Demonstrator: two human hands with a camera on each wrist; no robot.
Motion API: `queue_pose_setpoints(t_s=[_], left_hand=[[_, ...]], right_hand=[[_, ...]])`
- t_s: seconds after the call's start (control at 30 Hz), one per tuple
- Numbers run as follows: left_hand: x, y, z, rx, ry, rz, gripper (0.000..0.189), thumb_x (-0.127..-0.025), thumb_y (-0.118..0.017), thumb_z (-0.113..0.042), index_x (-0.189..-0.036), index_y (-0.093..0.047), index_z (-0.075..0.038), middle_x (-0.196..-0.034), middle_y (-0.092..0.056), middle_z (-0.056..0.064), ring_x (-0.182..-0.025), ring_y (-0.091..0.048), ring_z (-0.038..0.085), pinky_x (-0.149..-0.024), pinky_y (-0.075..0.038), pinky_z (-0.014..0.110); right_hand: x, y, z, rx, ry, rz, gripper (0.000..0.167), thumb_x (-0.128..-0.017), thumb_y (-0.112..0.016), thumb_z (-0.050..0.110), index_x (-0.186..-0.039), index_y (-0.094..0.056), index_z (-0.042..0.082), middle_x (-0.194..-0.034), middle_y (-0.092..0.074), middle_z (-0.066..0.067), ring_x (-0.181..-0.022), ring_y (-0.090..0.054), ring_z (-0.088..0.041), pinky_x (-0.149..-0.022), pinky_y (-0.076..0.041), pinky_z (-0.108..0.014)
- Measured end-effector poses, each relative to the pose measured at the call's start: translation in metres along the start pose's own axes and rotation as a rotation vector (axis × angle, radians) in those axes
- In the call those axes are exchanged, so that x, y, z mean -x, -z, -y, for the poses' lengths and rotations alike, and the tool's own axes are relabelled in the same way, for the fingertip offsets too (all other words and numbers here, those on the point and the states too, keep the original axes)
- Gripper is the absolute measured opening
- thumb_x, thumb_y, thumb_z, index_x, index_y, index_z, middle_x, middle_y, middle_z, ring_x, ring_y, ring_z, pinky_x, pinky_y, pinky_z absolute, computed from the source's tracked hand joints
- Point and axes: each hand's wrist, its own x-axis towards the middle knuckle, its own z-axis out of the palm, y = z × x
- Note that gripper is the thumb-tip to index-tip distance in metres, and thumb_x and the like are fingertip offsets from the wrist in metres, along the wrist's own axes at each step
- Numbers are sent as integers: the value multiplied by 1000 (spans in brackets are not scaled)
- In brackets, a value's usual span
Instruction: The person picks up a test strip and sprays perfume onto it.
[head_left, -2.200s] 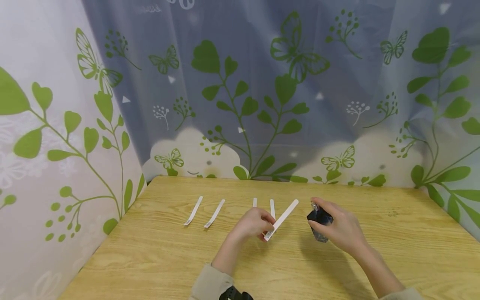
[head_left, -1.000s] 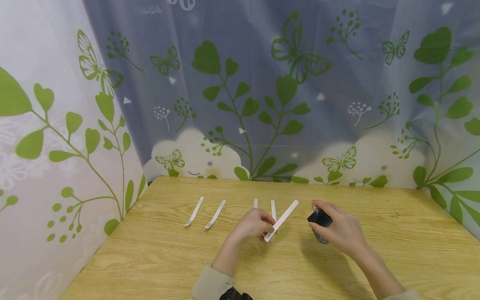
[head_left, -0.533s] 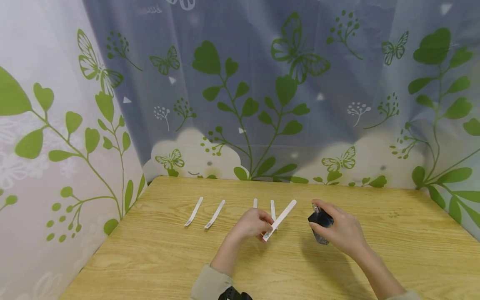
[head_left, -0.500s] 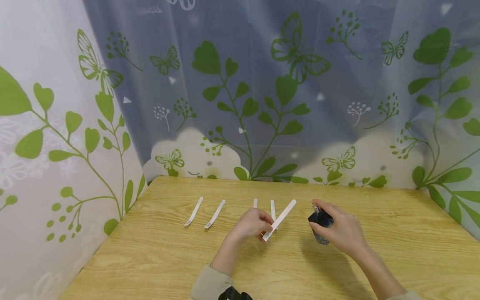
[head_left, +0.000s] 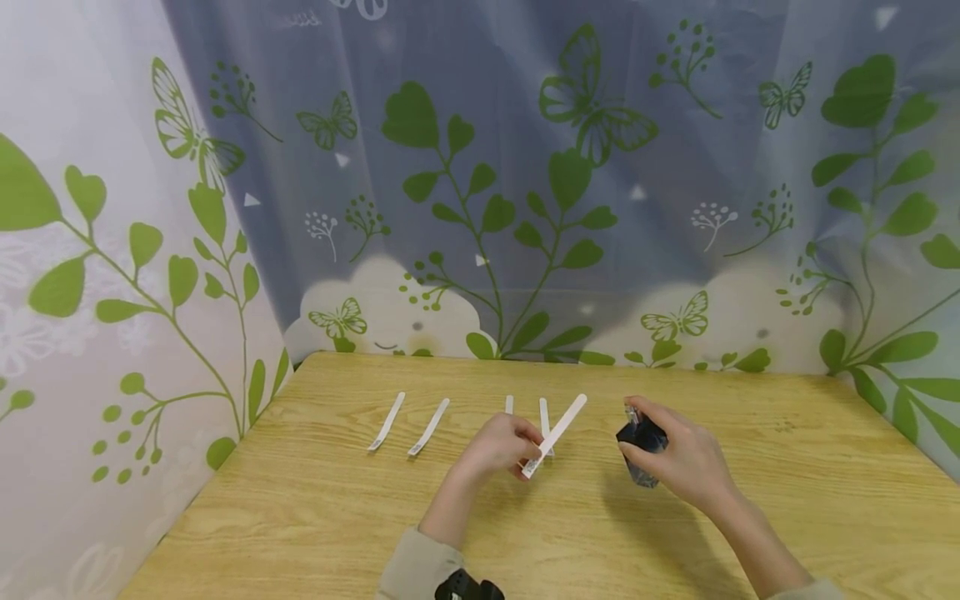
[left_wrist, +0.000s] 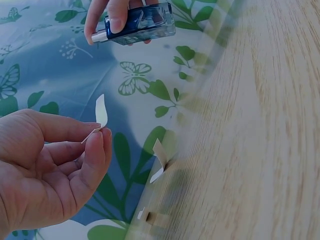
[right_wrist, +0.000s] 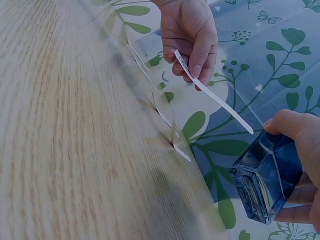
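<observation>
My left hand (head_left: 500, 446) pinches a white paper test strip (head_left: 558, 431) by its printed end, between thumb and fingers. The strip's rounded end slants up and right toward a dark blue glass perfume bottle (head_left: 642, 450). My right hand (head_left: 686, 458) grips that bottle above the table, its forefinger on the silver sprayer (left_wrist: 100, 36) at the top. In the right wrist view the faceted bottom of the bottle (right_wrist: 265, 180) faces the camera, and small print shows on the held strip (right_wrist: 215, 95). A gap separates strip and bottle.
Two white strips (head_left: 387, 422) (head_left: 430, 427) lie apart at the left of the wooden table (head_left: 300, 517). Two more, one of them a strip (head_left: 544, 417) behind the held one, are partly covered by my left hand. A patterned curtain (head_left: 480, 167) rises behind the table's far edge.
The held strip has shifted slightly left and up with my left hand. My right hand and the bottle have stayed almost still.
</observation>
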Motion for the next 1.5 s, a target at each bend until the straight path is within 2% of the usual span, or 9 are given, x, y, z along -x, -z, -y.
queue_pose_setpoints(t_s=[0.2, 0.6, 0.7, 0.87, 0.97, 1.23, 1.5], left_hand=[[0, 1, 1, -2, 2, 1, 12, -77, -58, 12, -88, -63, 10, -69, -56, 8, -58, -54, 16, -51, -53, 32], [2, 4, 1, 2, 12, -9, 13, -78, -59, 11, -90, -63, 10, -72, -57, 10, -60, -54, 17, -51, -53, 31], [2, 5, 1, 8, 11, -13, 13, -78, -59, 11, -90, -64, 10, -73, -57, 10, -60, -55, 17, -51, -54, 31], [3, 8, 1, 15, 14, -27, 14, -78, -59, 11, -91, -64, 10, -73, -57, 9, -60, -55, 17, -54, -55, 35], [4, 9, 2, 16, 18, -34, 14, -78, -60, 11, -91, -64, 10, -74, -58, 10, -60, -56, 17, -56, -55, 36], [1, 13, 4, 15, 11, -82, 13, -78, -60, 8, -90, -64, 9, -74, -58, 9, -61, -56, 18, -57, -55, 36], [0, 22, 7, 44, 14, -108, 13, -79, -59, 7, -91, -63, 9, -74, -57, 9, -61, -56, 18, -57, -55, 34]], right_hand=[[0, -1, -1, 6, 12, -1, 56, -77, -75, 26, -127, -55, 12, -117, -61, -15, -91, -62, -33, -48, -38, -26], [-1, 0, -1, -5, 4, 20, 56, -79, -74, 27, -129, -54, 12, -119, -60, -15, -90, -62, -32, -42, -33, -24], [-2, 0, -1, -13, 3, 21, 56, -79, -74, 27, -129, -54, 11, -120, -59, -15, -94, -61, -33, -46, -39, -26], [-2, 0, -1, -30, 5, 15, 56, -79, -74, 26, -129, -53, 11, -120, -59, -16, -100, -59, -36, -58, -50, -38], [-2, -1, -1, -40, 11, 10, 56, -79, -74, 25, -129, -54, 11, -120, -59, -16, -99, -59, -36, -59, -51, -39], [0, 0, -3, -59, -21, 15, 56, -80, -73, 27, -131, -53, 12, -123, -57, -18, -95, -61, -35, -52, -45, -29], [0, 3, -4, -77, -35, 38, 57, -82, -71, 31, -132, -51, 12, -125, -55, -18, -104, -57, -37, -64, -51, -41]])
